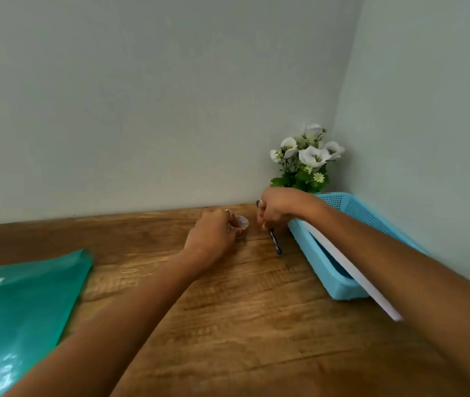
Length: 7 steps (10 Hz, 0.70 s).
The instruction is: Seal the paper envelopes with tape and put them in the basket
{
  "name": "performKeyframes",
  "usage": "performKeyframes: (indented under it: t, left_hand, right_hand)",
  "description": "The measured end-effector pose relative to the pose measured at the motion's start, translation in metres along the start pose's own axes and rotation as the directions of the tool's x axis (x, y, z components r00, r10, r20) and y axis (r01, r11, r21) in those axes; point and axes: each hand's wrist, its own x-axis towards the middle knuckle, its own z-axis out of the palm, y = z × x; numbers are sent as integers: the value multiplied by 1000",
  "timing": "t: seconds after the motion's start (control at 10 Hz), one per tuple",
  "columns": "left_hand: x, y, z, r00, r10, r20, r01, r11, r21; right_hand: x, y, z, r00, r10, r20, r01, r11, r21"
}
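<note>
This looks like a corner of a home or a small home office, set up as a plain desk spot. A wood-grain surface (228, 296) runs right into the corner where two bare, pale grey-green painted walls (142, 96) meet, with no shelving or equipment on them. In that corner stands a small bunch of white artificial-looking flowers (308, 156) with green leaves, a decorative domestic touch. Beside it sits a light blue perforated plastic basket (339, 285) of the household storage kind, and a sheet of translucent green plastic (19, 305) lies on the surface at the left, well apart from the basket
</note>
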Motion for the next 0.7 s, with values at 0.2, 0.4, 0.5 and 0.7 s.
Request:
performKeyframes:
  t: [0.2, 0.4, 0.5, 0.7]
  left_hand:
    - [-2, -7, 6, 997, 79, -13, -79, 997, 16]
    - [-8, -10, 6, 988, 147, 40, -147, 989, -10]
    - [-6, -9, -2, 989, 87, 119, -80, 995, -66]
    - [2, -11, -30, 945, -5, 328, 2, 1000, 10]
  right_hand:
    - [14, -10, 14, 999, 6, 39, -4, 999, -47]
    - [16, -12, 14, 996, 29, 81, -24, 998, -55]
    - [14, -14, 10, 991, 16, 131, -7, 998, -69]
    - [4, -21, -10, 972, 57, 226, -48, 998, -49]
